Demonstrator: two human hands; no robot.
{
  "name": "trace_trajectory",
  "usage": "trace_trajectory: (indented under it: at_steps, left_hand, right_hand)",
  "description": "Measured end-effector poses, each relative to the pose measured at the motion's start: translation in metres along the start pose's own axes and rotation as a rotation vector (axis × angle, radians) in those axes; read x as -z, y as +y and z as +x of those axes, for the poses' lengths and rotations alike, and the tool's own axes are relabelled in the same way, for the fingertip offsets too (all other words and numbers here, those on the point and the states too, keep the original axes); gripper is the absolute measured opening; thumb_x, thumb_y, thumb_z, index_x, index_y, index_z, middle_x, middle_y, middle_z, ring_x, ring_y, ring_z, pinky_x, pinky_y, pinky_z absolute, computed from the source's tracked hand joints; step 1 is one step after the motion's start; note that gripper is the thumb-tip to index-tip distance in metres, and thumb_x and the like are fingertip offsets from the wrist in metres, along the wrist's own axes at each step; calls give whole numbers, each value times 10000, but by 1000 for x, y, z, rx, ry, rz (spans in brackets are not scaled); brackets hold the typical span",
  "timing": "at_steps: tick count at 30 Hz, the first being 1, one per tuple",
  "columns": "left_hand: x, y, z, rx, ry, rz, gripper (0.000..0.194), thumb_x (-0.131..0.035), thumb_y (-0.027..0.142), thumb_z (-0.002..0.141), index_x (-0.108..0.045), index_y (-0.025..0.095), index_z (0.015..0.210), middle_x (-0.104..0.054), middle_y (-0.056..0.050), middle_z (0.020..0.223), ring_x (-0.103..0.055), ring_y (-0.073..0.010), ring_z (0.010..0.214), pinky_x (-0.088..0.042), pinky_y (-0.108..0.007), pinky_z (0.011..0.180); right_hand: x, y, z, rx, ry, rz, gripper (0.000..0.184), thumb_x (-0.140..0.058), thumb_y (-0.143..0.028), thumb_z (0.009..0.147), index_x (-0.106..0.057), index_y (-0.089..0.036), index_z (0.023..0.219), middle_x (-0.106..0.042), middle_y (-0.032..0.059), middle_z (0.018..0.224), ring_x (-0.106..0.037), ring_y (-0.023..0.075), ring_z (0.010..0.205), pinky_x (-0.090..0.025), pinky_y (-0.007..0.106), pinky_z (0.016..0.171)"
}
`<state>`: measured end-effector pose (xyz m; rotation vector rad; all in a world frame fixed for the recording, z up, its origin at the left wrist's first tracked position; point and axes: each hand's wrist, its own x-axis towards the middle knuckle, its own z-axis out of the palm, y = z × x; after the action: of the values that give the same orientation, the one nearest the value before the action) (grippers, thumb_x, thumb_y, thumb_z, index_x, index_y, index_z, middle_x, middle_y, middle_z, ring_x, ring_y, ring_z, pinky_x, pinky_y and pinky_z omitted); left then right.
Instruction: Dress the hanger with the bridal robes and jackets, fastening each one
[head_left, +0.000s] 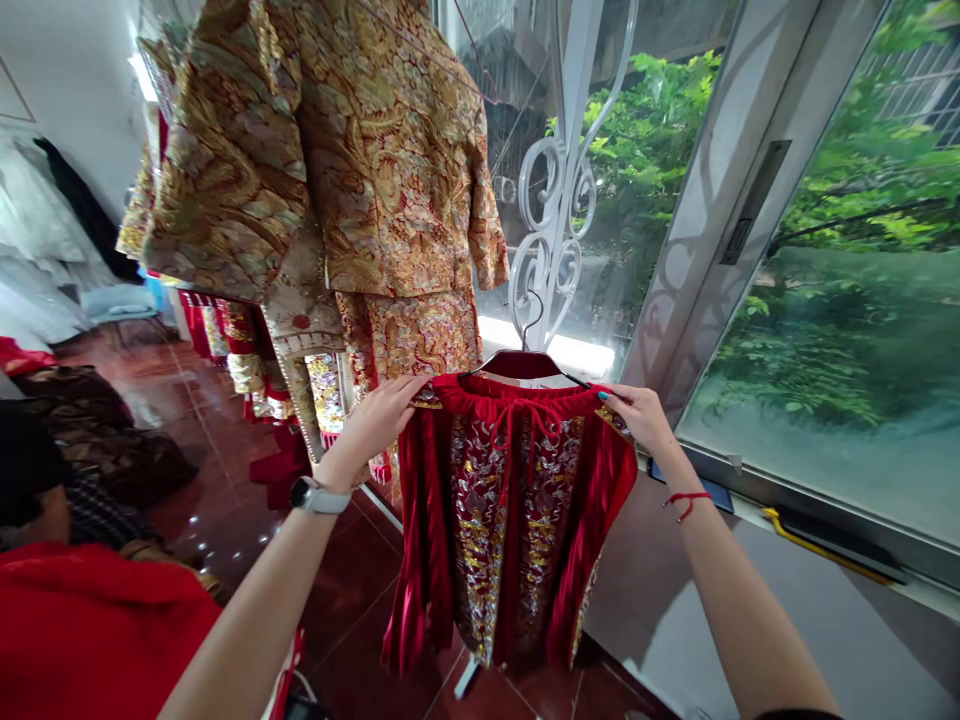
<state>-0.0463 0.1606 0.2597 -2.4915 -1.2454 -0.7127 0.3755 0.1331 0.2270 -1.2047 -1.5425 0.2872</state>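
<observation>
A red embroidered skirt (517, 500) with a tied drawstring waist hangs in front of me on a dark hanger (523, 365), whose metal hook points up. My left hand (386, 415) is closed on the left end of the waistband, fingers over the top edge. At the other end, my right hand (636, 412) pinches the waistband near the hanger's tip. Silver and gold embroidery covers the skirt's front panels, with shiny red pleats beside them. The waistband is spread wide between both hands.
Gold brocade jackets (397, 150) hang just behind the skirt. A white scrolled metal stand (551, 200) rises before the window (840, 300). Red fabric (97, 630) lies at lower left, beside a partly visible person (37, 500). A yellow-handled tool (825, 545) rests along the sill.
</observation>
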Motion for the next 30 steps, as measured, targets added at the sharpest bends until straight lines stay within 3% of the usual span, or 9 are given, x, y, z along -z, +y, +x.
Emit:
trace_trajectory:
  at_steps: [3, 6, 9, 11, 15, 20, 22, 27, 30]
  left_hand:
    - [12, -11, 7, 11, -56, -103, 575, -391, 128, 843, -485, 221, 1403, -592, -77, 1369, -552, -278, 1251, -426, -456, 1074]
    - [12, -10, 8, 79, -34, -204, 549, -413, 127, 822, -549, 240, 1342, -631, -51, 1320, -577, -259, 1220, -423, -434, 1080]
    - [-4, 3, 2, 128, 59, -214, 598, -546, 207, 802, -474, 216, 1396, -588, -98, 1342, -554, -292, 1226, -439, -471, 1058]
    - [-17, 15, -3, 186, 138, -140, 719, -634, 240, 765, -397, 204, 1443, -542, -131, 1357, -521, -329, 1242, -466, -496, 1020]
    - [-30, 29, -8, 309, 245, -34, 623, -484, 55, 774, -474, 165, 1387, -598, -148, 1268, -553, -330, 1198, -495, -476, 982]
    - [-9, 12, -10, 176, 61, -145, 789, -364, -50, 664, -450, 137, 1426, -570, -134, 1389, -562, -292, 1246, -456, -462, 1060]
    - [5, 1, -9, 120, -54, -163, 801, -360, -41, 665, -441, 150, 1439, -572, -99, 1401, -540, -257, 1283, -411, -430, 1109]
    - [39, -24, 8, 89, -384, -191, 702, -410, 55, 734, -483, 192, 1419, -561, -54, 1415, -527, -234, 1294, -353, -385, 1138]
    - [47, -36, 22, 89, -468, -302, 554, -513, 240, 787, -576, 215, 1337, -599, -46, 1377, -533, -259, 1282, -383, -387, 1109]
  right_hand:
    - [7, 3, 10, -128, -186, 103, 462, -657, -623, 704, -790, -193, 811, -736, 42, 683, -651, 249, 641, -505, 358, 597]
    - [5, 6, 11, -195, -238, 171, 557, -661, -703, 657, -777, -181, 813, -709, 44, 650, -627, 228, 599, -496, 343, 556]
    - [-7, 6, -4, -123, -117, 136, 566, -563, -690, 767, -745, -198, 978, -745, 64, 868, -670, 260, 806, -535, 400, 756]
    - [-15, 5, -18, -1, -16, 25, 520, -543, -608, 834, -681, -211, 1140, -713, 85, 1106, -637, 286, 1038, -481, 448, 950]
    - [-21, 2, -43, 166, 94, -283, 638, -669, -411, 788, -497, -233, 1375, -580, 116, 1348, -515, 322, 1254, -390, 504, 1081]
    - [-9, 2, -43, 143, 31, -312, 497, -496, -251, 858, -536, -213, 1352, -613, 110, 1326, -553, 307, 1236, -404, 499, 1077]
    - [2, -3, -34, 100, -95, -227, 462, -512, -276, 851, -587, -207, 1302, -663, 97, 1257, -598, 312, 1178, -433, 497, 1050]
    - [36, -20, -10, -139, -555, 77, 513, -686, -394, 765, -639, -244, 1254, -708, 49, 1192, -647, 308, 1093, -513, 442, 978]
    - [48, -20, -3, -352, -668, 225, 547, -752, -414, 705, -663, -265, 1223, -735, 41, 1126, -690, 284, 990, -570, 387, 878]
